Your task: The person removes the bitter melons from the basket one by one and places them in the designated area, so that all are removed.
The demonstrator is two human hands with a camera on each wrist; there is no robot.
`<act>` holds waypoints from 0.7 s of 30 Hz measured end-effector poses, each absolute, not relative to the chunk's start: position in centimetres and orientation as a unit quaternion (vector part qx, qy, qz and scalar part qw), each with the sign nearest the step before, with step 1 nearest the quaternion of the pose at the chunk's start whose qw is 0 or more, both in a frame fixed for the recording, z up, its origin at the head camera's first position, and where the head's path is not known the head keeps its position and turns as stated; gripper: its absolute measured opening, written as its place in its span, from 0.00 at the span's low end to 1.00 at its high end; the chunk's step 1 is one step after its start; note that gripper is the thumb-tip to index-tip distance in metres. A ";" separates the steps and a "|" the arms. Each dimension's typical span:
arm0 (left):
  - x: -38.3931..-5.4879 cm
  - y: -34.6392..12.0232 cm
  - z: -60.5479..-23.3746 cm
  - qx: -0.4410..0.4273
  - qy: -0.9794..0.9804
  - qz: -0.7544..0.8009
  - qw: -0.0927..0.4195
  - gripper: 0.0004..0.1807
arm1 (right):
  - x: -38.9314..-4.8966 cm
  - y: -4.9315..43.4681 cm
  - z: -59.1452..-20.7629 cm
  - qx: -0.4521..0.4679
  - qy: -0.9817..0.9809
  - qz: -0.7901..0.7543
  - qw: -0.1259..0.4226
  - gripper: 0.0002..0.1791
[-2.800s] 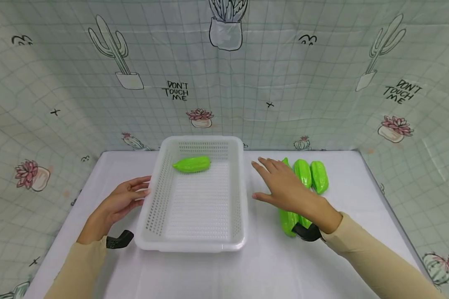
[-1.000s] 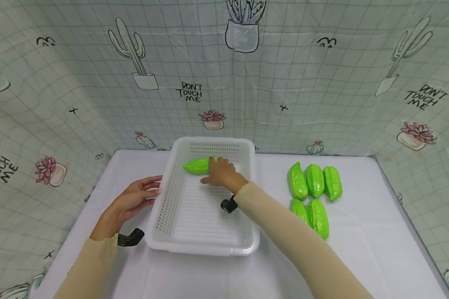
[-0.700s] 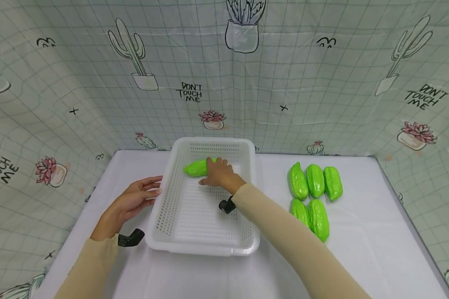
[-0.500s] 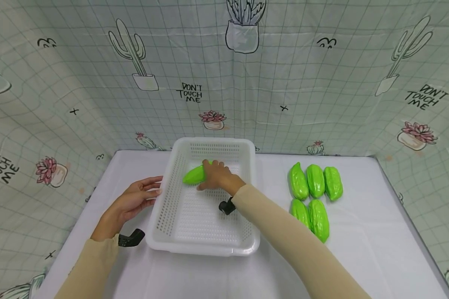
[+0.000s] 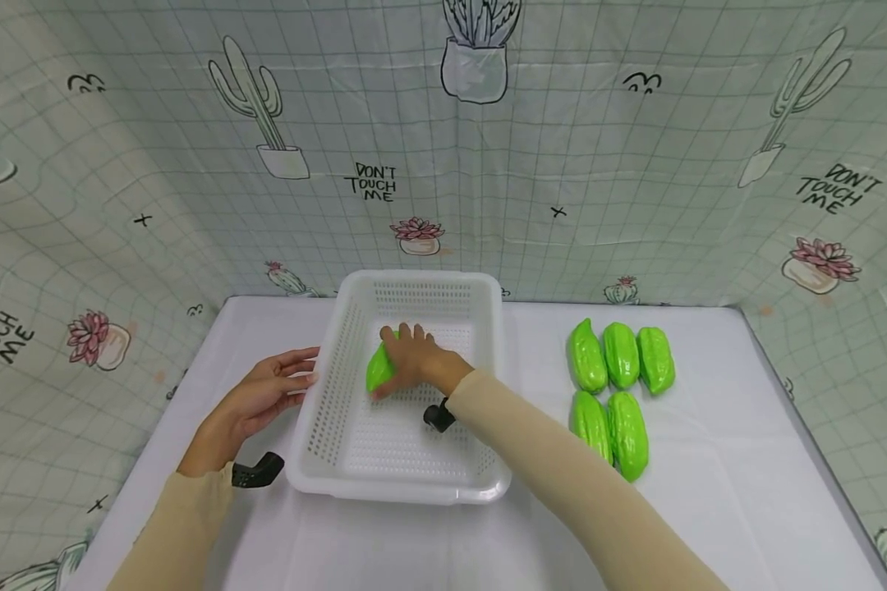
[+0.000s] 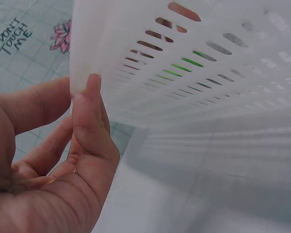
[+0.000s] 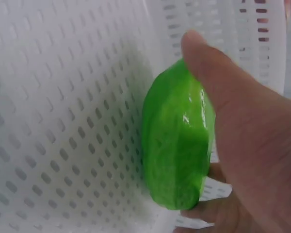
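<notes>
In the head view a white perforated plastic basket (image 5: 399, 495) stands on the table, left of the middle. My left hand (image 5: 257, 398) lightly holds its left rim, thumb and fingers meeting the lip (image 6: 85, 53) in the left wrist view. Inside the basket my right hand (image 5: 412, 361) grips a glossy green ribbed fruit (image 5: 379, 371), which sits slantwise over the basket floor. The right wrist view shows the thumb (image 7: 203, 53) along one side of the fruit and fingers round its other side. Part of the fruit is hidden under the hand.
Several more green ribbed fruits lie in two rows on the table right of the basket, one in the back row (image 5: 622, 355) and one in the front row (image 5: 628, 435). A patterned cloth wall (image 5: 532, 246) rises behind the white tabletop (image 5: 717, 443).
My right hand has gone from above the fruits on the right into the basket and grasped the fruit there. The fruit has turned from crosswise to slanting and come nearer. The left hand stays put.
</notes>
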State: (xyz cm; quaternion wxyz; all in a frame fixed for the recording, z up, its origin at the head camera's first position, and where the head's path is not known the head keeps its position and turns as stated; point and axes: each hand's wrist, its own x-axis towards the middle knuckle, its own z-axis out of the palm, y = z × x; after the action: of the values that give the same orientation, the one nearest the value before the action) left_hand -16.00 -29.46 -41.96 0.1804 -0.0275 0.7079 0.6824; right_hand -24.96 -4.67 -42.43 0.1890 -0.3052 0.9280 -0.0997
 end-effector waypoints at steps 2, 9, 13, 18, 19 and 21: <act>-16.0 -29.4 -42.0 -0.030 0.708 0.682 0.180 0.38 | -24.8 -4.8 -42.4 -0.306 0.927 -0.098 0.194 0.56; -15.9 -29.4 -41.9 -0.025 0.712 0.678 0.179 0.38 | -24.3 -5.1 -42.4 -0.312 0.927 -0.083 0.192 0.56; -15.9 -29.5 -41.9 -0.025 0.711 0.679 0.181 0.38 | -24.2 -5.2 -42.4 -0.320 0.925 -0.069 0.193 0.57; -15.9 -29.4 -41.9 -0.025 0.709 0.681 0.181 0.38 | -24.0 -4.6 -41.9 -0.332 0.924 -0.041 0.186 0.60; -15.9 -29.4 -41.9 -0.025 0.708 0.683 0.181 0.38 | -23.9 -4.5 -41.7 -0.335 0.924 -0.036 0.182 0.60; -15.9 -29.4 -41.9 -0.025 0.708 0.682 0.181 0.38 | -23.8 -4.0 -41.1 -0.347 0.922 -0.022 0.168 0.61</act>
State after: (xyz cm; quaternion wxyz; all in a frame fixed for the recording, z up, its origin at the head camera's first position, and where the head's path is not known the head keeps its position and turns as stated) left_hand -15.85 -29.38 -41.93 0.1806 -0.0251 0.7082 0.6821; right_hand -23.80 -4.04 -41.08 0.1677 -0.3475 0.9223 -0.0224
